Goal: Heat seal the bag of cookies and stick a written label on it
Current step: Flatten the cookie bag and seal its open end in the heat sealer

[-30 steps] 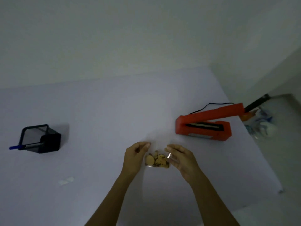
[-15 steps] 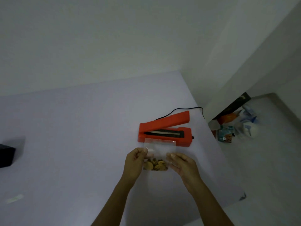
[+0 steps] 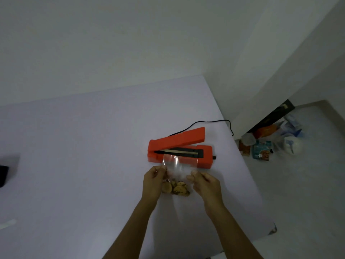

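Observation:
A clear plastic bag of cookies point(image 3: 177, 176) is held just above the white table point(image 3: 84, 156), the cookies sagging at its near end. My left hand point(image 3: 154, 181) pinches the bag's left edge and my right hand point(image 3: 204, 183) pinches its right edge. The bag's open top overlaps the front of the orange heat sealer point(image 3: 180, 148), whose lid stands raised over the black sealing bar. A white label strip point(image 3: 7, 224) lies at the far left near the table's front.
The sealer's black cord point(image 3: 211, 123) runs off the table's right edge. A dark pen holder point(image 3: 2, 174) shows at the left border. Packets and bags point(image 3: 270, 143) lie on the floor beside the wall to the right.
Both hands have carried the bag forward to the sealer, so its top now overlaps the sealer's front. The view has swung right, pushing the pen holder to the left border.

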The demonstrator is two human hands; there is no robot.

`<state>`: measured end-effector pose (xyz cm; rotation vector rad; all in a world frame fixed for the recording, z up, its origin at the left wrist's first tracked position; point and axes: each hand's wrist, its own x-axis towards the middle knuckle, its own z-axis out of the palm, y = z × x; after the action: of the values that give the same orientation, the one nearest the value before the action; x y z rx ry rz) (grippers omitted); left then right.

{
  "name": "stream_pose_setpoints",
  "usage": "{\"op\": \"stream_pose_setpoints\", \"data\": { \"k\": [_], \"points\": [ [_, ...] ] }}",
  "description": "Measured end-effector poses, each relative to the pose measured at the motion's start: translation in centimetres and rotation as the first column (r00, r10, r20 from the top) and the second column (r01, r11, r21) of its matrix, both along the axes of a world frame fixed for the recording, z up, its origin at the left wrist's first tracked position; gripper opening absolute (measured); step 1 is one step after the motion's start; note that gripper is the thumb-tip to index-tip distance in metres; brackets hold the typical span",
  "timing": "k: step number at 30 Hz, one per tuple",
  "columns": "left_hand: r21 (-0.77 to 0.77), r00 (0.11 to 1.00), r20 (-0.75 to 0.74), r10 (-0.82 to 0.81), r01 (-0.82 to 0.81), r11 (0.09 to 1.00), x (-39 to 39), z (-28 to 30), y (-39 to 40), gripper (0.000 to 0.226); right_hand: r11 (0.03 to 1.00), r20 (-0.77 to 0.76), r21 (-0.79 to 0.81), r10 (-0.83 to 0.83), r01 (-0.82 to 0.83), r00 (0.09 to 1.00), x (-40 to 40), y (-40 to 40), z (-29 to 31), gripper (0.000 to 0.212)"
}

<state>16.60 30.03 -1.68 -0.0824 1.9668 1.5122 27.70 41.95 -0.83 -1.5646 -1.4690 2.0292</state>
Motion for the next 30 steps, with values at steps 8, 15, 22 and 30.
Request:
{"op": "stream_pose_setpoints", "data": {
  "k": [8,15,22,30],
  "points": [
    [0.039,0.997,0.065,-0.040,0.038,0.999,-1.0,0.4,0.9,0.022,0.991,-0.002,-0.066,-0.118,0.118,0.993,-2.4,1.1,0.1,0.013],
    [0.031,0.996,0.071,-0.053,0.051,0.998,-1.5,0.5,1.4,0.031,0.991,0.027,-0.035,-0.132,0.133,0.991,-3.5,1.3,-0.3,0.012],
    [0.034,0.994,0.086,-0.070,0.067,0.997,-1.6,0.7,1.7,0.023,0.989,0.040,-0.028,-0.146,0.147,0.989,-3.7,1.4,0.0,0.010],
    [0.010,0.996,0.066,-0.064,0.063,0.998,-1.7,0.3,1.8,0.028,0.995,0.085,0.012,-0.103,0.102,0.991,-3.7,1.6,-0.6,0.012]
  ]
}}
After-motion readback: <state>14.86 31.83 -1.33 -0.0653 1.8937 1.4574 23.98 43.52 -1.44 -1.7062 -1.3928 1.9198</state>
